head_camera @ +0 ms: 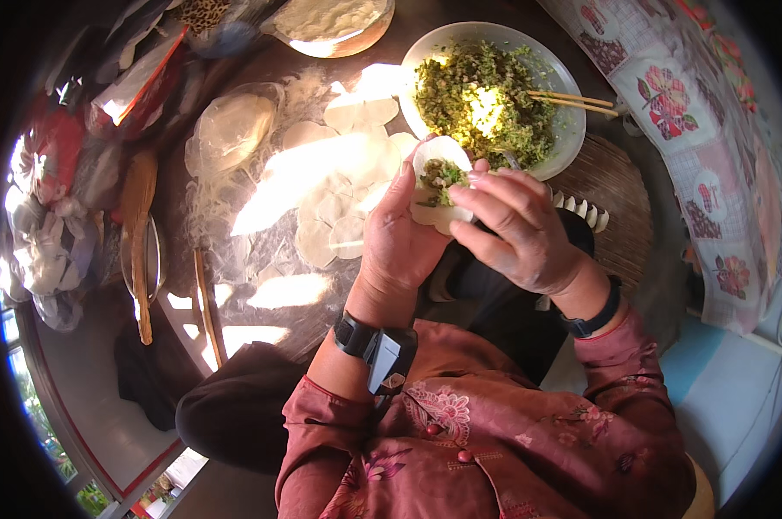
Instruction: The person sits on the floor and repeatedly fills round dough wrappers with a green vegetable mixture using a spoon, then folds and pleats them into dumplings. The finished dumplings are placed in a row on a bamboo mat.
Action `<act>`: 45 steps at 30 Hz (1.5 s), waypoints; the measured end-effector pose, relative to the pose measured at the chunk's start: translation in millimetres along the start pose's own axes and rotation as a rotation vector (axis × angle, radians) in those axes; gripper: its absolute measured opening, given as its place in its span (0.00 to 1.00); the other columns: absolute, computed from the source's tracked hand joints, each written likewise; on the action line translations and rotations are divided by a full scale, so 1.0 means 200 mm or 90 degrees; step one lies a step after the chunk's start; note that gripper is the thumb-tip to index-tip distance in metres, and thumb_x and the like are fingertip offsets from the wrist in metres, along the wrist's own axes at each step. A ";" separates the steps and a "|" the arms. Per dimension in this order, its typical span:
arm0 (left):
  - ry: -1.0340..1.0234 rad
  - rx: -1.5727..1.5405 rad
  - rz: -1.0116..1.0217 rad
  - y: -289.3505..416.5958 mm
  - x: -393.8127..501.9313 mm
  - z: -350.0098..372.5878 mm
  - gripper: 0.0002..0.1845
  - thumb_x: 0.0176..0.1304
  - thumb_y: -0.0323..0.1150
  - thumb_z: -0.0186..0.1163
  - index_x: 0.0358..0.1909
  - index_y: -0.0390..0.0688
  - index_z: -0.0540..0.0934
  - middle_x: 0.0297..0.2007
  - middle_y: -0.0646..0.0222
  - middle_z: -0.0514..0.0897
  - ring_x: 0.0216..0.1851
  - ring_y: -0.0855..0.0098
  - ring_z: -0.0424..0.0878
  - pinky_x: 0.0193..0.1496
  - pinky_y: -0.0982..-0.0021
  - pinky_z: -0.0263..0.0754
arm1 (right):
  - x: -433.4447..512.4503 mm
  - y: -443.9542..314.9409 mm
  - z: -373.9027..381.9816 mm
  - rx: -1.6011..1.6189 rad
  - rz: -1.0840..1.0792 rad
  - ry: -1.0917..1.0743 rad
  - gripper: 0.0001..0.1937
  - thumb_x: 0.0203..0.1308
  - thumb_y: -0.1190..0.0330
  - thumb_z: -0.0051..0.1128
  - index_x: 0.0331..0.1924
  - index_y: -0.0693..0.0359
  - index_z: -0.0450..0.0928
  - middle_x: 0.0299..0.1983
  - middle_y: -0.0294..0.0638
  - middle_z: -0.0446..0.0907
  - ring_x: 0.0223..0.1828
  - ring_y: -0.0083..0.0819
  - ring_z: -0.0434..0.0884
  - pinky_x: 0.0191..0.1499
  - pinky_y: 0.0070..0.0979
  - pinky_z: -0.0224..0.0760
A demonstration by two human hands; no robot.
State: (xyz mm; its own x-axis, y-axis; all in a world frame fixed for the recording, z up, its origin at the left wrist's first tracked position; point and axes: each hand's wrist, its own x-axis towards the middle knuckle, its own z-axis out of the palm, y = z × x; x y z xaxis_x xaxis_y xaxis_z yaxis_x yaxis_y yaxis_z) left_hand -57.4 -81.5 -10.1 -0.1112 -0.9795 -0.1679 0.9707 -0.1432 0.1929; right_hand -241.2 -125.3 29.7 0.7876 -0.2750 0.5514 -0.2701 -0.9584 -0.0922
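My left hand (397,250) cradles a round dumpling wrapper (439,152) with chopped green filling (441,181) on it. My right hand (527,237) reaches in from the right, its thumb and fingertips at the wrapper's right edge; the wrapper is still unsealed. Just beyond both hands stands a large pale bowl (569,74) of green filling mixture (456,78). Wooden chopsticks (576,100) lean over its rim, and a metal utensil (510,159) shows beside my right fingers. Flat overlapping wrappers (329,211) lie left of my left hand.
A row of formed dumplings (582,211) sits on a round woven tray (618,175), partly behind my right hand. Plastic-covered dough (235,130) lies on the floured board. Leftward are a thin rolling pin (206,311), a wooden paddle (139,207) and plastic bags (53,240). A flour bowl (332,26) stands at the back.
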 end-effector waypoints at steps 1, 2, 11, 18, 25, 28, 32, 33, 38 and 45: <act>-0.025 0.011 0.011 0.00 -0.02 0.00 0.26 0.83 0.43 0.42 0.74 0.41 0.65 0.66 0.55 0.76 0.68 0.56 0.74 0.74 0.53 0.66 | 0.03 -0.03 0.01 0.001 -0.017 0.010 0.16 0.63 0.68 0.63 0.54 0.57 0.79 0.64 0.42 0.77 0.66 0.42 0.75 0.68 0.43 0.67; -0.031 -0.012 -0.029 0.02 -0.04 0.00 0.25 0.82 0.41 0.43 0.73 0.39 0.66 0.66 0.57 0.77 0.67 0.58 0.75 0.74 0.55 0.65 | 0.06 -0.05 0.02 0.039 0.019 0.022 0.14 0.62 0.69 0.63 0.51 0.58 0.79 0.63 0.43 0.77 0.65 0.43 0.75 0.67 0.42 0.67; 0.039 0.530 0.146 0.02 -0.26 0.07 0.26 0.83 0.43 0.47 0.72 0.36 0.68 0.65 0.58 0.77 0.66 0.63 0.75 0.72 0.57 0.69 | 0.23 -0.14 0.15 0.164 0.288 0.180 0.09 0.60 0.79 0.62 0.41 0.61 0.74 0.57 0.51 0.78 0.58 0.51 0.77 0.63 0.41 0.68; 0.042 0.233 0.212 0.07 -0.36 0.06 0.25 0.82 0.42 0.50 0.70 0.34 0.70 0.65 0.57 0.77 0.67 0.63 0.76 0.71 0.59 0.71 | 0.23 -0.28 0.21 0.304 0.365 0.214 0.12 0.66 0.71 0.66 0.48 0.63 0.74 0.53 0.48 0.79 0.52 0.39 0.80 0.54 0.35 0.73; 0.014 0.297 0.278 0.15 -0.47 0.10 0.25 0.83 0.43 0.48 0.70 0.35 0.70 0.66 0.57 0.77 0.61 0.67 0.77 0.63 0.63 0.72 | 0.27 -0.48 0.26 0.883 0.591 0.269 0.14 0.68 0.71 0.67 0.54 0.68 0.82 0.39 0.36 0.83 0.31 0.19 0.78 0.37 0.18 0.75; -0.031 0.323 0.300 0.17 -0.51 0.13 0.26 0.83 0.44 0.47 0.71 0.35 0.70 0.66 0.57 0.77 0.55 0.70 0.77 0.57 0.67 0.72 | 0.33 -0.53 0.23 0.781 0.498 0.324 0.11 0.67 0.75 0.66 0.51 0.65 0.84 0.39 0.36 0.83 0.33 0.20 0.80 0.37 0.19 0.75; 0.018 0.433 0.324 0.21 -0.57 0.14 0.28 0.82 0.46 0.48 0.72 0.35 0.69 0.67 0.56 0.77 0.51 0.74 0.76 0.52 0.72 0.72 | 0.38 -0.55 0.15 0.642 0.335 0.288 0.10 0.65 0.78 0.66 0.49 0.62 0.86 0.37 0.36 0.81 0.35 0.21 0.81 0.36 0.19 0.76; -0.018 0.449 0.316 0.23 -0.58 0.14 0.28 0.82 0.46 0.48 0.71 0.35 0.69 0.67 0.56 0.77 0.50 0.75 0.76 0.51 0.73 0.72 | 0.39 -0.55 0.13 0.614 0.294 0.264 0.10 0.65 0.79 0.66 0.49 0.61 0.86 0.37 0.36 0.81 0.36 0.21 0.82 0.36 0.20 0.76; -0.117 0.478 0.291 0.27 -0.63 0.15 0.25 0.82 0.48 0.49 0.64 0.38 0.75 0.67 0.51 0.77 0.44 0.75 0.80 0.44 0.75 0.74 | 0.41 -0.60 0.07 0.831 0.422 0.284 0.08 0.64 0.77 0.67 0.44 0.66 0.80 0.36 0.37 0.81 0.32 0.21 0.85 0.36 0.20 0.77; -0.140 0.418 0.239 0.28 -0.65 0.18 0.23 0.81 0.46 0.51 0.66 0.40 0.70 0.69 0.49 0.74 0.41 0.74 0.81 0.42 0.74 0.77 | 0.43 -0.57 0.04 0.614 0.264 0.256 0.07 0.63 0.77 0.68 0.42 0.63 0.81 0.37 0.39 0.81 0.34 0.25 0.83 0.35 0.20 0.76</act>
State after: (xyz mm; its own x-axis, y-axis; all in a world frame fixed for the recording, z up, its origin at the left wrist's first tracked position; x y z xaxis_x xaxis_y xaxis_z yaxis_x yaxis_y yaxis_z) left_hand 3.4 33.6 57.6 0.0923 -0.9747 0.2036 0.6355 0.2151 0.7416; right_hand -138.9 -40.4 81.4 0.4540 -0.7088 0.5399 0.2092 -0.5042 -0.8379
